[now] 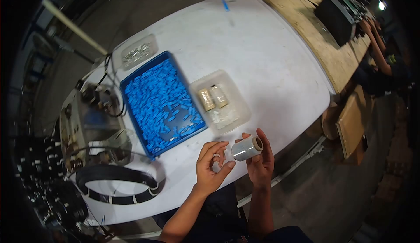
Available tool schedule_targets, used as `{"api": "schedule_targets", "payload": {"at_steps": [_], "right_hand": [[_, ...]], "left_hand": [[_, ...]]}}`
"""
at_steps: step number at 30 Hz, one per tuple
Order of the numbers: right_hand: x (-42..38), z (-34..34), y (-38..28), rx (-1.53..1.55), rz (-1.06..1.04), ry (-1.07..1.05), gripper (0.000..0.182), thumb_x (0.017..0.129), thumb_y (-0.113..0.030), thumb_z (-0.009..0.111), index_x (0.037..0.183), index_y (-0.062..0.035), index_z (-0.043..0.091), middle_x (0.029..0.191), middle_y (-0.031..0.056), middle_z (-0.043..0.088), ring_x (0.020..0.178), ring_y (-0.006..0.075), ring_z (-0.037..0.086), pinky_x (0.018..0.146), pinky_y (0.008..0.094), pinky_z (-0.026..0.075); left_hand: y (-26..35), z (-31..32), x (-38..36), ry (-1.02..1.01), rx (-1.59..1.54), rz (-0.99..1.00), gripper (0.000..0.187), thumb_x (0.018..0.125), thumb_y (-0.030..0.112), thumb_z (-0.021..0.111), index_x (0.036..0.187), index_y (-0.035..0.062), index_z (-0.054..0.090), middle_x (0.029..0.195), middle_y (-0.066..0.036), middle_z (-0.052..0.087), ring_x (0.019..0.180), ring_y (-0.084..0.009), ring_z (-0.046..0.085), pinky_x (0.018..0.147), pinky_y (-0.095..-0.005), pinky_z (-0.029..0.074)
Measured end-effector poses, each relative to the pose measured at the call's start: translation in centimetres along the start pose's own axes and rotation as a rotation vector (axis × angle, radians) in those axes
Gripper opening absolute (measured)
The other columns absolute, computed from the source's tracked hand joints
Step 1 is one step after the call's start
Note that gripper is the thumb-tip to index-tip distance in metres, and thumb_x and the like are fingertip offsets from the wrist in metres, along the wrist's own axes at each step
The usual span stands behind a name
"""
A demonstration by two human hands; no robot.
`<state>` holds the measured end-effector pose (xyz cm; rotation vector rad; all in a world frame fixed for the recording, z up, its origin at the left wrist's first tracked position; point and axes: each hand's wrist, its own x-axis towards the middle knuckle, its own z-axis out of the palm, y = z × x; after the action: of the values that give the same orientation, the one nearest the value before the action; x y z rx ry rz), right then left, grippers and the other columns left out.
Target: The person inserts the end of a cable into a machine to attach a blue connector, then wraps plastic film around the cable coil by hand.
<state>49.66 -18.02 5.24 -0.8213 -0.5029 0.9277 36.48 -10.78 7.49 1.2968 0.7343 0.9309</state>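
A small roll of clear plastic film (243,150) with a brown cardboard core is tilted above the table's front edge. My right hand (260,166) grips it from below and behind, fingers around its far side. Just left of the roll is my left hand (211,166), its fingers curled but apart from the thumb, with nothing visible between them. Whether a fingertip touches loose film cannot be made out. Beyond both hands, a translucent plastic box (241,107) holds two wrapped, yellowish bundles (213,97) and some clear plastic pieces.
A blue tray (144,149) full of small blue parts lies to the left. Behind it stands a clear box (153,46) of metallic pieces. At left are a machine (94,116) and a black coil (109,168). Another person's arm (379,50) reaches equipment on a wooden table (288,13).
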Motion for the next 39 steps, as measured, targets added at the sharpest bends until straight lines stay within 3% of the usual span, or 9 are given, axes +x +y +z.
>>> {"api": "schedule_targets", "payload": {"at_steps": [5,7,8,13,25,28,32,35,39], "right_hand": [[-0.3,5.2,1.5,0.029,0.078,-0.171,0.066,0.096,-0.021,0.063,0.149,0.0010,0.031,0.138,0.0271,0.051,0.121,0.0358,0.057,0.103,0.0465,0.044],[-0.9,7.6,2.3,0.041,0.097,-0.248,0.066,0.096,-0.022,0.063,0.149,0.0012,0.031,0.138,0.0276,0.050,0.122,0.0361,0.057,0.103,0.0468,0.045],[-1.3,8.8,2.7,0.050,0.100,-0.287,0.066,0.096,-0.023,0.063,0.149,0.0013,0.031,0.138,0.0277,0.050,0.122,0.0364,0.056,0.103,0.0471,0.045],[-4.2,14.6,4.6,0.069,0.136,-0.453,0.068,0.096,-0.026,0.063,0.149,0.0018,0.030,0.140,0.0282,0.048,0.124,0.0369,0.055,0.104,0.0473,0.044],[-11.1,24.1,8.0,0.036,0.163,-0.590,0.075,0.089,-0.020,0.074,0.147,0.0024,0.033,0.143,0.0240,0.048,0.132,0.0372,0.049,0.110,0.0469,0.040],[-12.4,25.3,8.6,0.025,0.173,-0.632,0.074,0.088,-0.019,0.074,0.147,0.0023,0.033,0.143,0.0238,0.047,0.132,0.0372,0.049,0.110,0.0466,0.040],[-13.2,26.2,9.0,0.013,0.145,-0.665,0.070,0.090,-0.015,0.072,0.147,0.0022,0.034,0.144,0.0235,0.046,0.132,0.0367,0.049,0.110,0.0457,0.040],[-13.4,26.2,9.0,0.040,0.145,-0.649,0.068,0.090,-0.013,0.071,0.146,0.0021,0.034,0.144,0.0234,0.046,0.133,0.0361,0.047,0.110,0.0445,0.040],[-13.9,26.0,8.8,0.081,0.144,-0.573,0.066,0.090,-0.009,0.070,0.146,0.0022,0.035,0.140,0.0215,0.050,0.131,0.0321,0.050,0.108,0.0420,0.042]], "left_hand": [[3.1,-4.9,-2.5,0.120,0.117,0.120,0.043,0.077,-0.002,0.078,0.119,0.0006,0.066,0.109,-0.008,0.061,0.085,-0.0130,0.058,0.067,-0.0232,0.047],[5.1,-7.1,-4.1,0.130,0.178,0.109,0.035,0.079,-0.001,0.077,0.113,-0.0033,0.068,0.113,-0.008,0.058,0.091,-0.0122,0.057,0.077,-0.0243,0.048],[5.8,-8.0,-4.6,0.202,0.168,0.150,0.035,0.078,0.002,0.080,0.112,0.0026,0.072,0.103,-0.007,0.063,0.084,-0.0123,0.058,0.067,-0.0231,0.047],[8.5,-12.8,-8.6,0.352,0.235,0.219,0.033,0.078,0.003,0.080,0.110,0.0021,0.072,0.099,-0.006,0.061,0.082,-0.0112,0.058,0.065,-0.0232,0.048],[11.9,-21.5,-17.2,0.503,0.269,0.320,0.020,0.081,-0.007,0.073,0.101,-0.0036,0.073,0.106,-0.012,0.065,0.086,-0.0142,0.065,0.076,-0.0233,0.053],[12.3,-22.5,-18.9,0.560,0.170,0.205,0.011,0.088,-0.004,0.069,0.098,-0.0062,0.069,0.102,-0.011,0.064,0.087,-0.0127,0.063,0.075,-0.0241,0.052],[13.1,-23.1,-19.3,0.591,0.270,0.247,0.010,0.091,-0.002,0.066,0.100,-0.0068,0.066,0.099,-0.009,0.063,0.085,-0.0111,0.061,0.075,-0.0237,0.052],[14.0,-23.2,-19.1,0.578,0.537,0.318,0.010,0.094,0.008,0.064,0.093,-0.0020,0.063,0.091,-0.008,0.063,0.071,-0.0149,0.057,0.062,-0.0267,0.045],[14.9,-22.7,-19.1,0.537,0.511,0.295,0.013,0.095,0.009,0.063,0.091,-0.0025,0.060,0.090,-0.008,0.061,0.074,-0.0146,0.055,0.069,-0.0266,0.046]]}}
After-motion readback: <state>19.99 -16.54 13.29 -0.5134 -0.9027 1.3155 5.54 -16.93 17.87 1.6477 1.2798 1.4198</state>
